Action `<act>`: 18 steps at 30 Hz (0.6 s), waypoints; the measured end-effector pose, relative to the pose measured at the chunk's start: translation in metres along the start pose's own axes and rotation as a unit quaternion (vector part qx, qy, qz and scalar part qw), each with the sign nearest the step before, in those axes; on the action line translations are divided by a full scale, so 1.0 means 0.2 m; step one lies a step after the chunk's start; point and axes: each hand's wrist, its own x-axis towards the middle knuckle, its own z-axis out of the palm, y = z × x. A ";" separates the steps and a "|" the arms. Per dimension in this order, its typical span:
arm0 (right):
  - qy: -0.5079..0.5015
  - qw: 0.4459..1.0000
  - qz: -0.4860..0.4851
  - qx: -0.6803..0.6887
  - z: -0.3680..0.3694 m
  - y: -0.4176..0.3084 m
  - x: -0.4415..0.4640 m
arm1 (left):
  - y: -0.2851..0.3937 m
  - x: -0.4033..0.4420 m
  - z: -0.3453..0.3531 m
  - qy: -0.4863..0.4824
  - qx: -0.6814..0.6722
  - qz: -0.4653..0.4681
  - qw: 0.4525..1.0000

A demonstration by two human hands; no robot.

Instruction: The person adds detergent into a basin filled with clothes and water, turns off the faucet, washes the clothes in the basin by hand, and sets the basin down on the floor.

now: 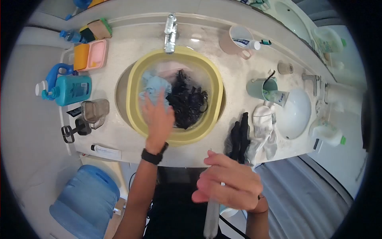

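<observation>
My left hand [158, 115], with a black band on its wrist, reaches into a yellow basin [217, 85]. Its fingers are stretched out and blurred, over the edge of a light blue cloth [156, 83]; no grip on it shows. Beside that cloth a heap of black fabric [188, 104] lies wet in the water, and a pale pink cloth [171, 68] shows behind. My right hand [230, 181] is raised near my body, outside the basin, with curled, blurred fingers. A pale translucent strip [212, 219] runs below it; whether the hand holds this is unclear.
A chrome faucet [170, 34] stands behind the basin. Teal bottles [73, 89] and a clear container [95, 110] are at left. A beige mug [235, 40], green cup [258, 87], black socks [238, 137], white gloves [262, 125] and second sink [295, 113] are at right.
</observation>
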 end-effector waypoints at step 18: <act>-0.010 1.000 -0.021 -0.002 0.05 -0.05 0.04 | -0.38 0.11 0.34 -0.205 -0.052 -0.135 0.968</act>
